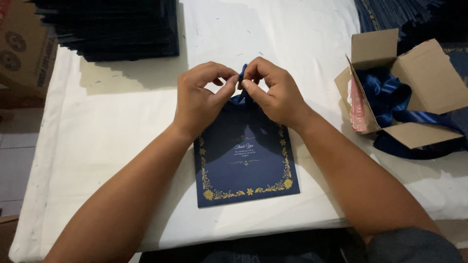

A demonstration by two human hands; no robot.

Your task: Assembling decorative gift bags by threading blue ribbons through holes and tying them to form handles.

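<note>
Closest to the person, a dark blue card (246,165) with gold flower edging lies flat on the white tabletop (112,126). At its top edge the left hand (200,100) and right hand (273,90) meet, fingers pinched shut on a blue ribbon (242,75) between them. Off to the right sits an open cardboard box (419,83) spilling more blue ribbon. Farther back on the left, a stack of dark cards (117,29) rests near the tabletop's far edge, with another carton (22,48) just beside it.
</note>
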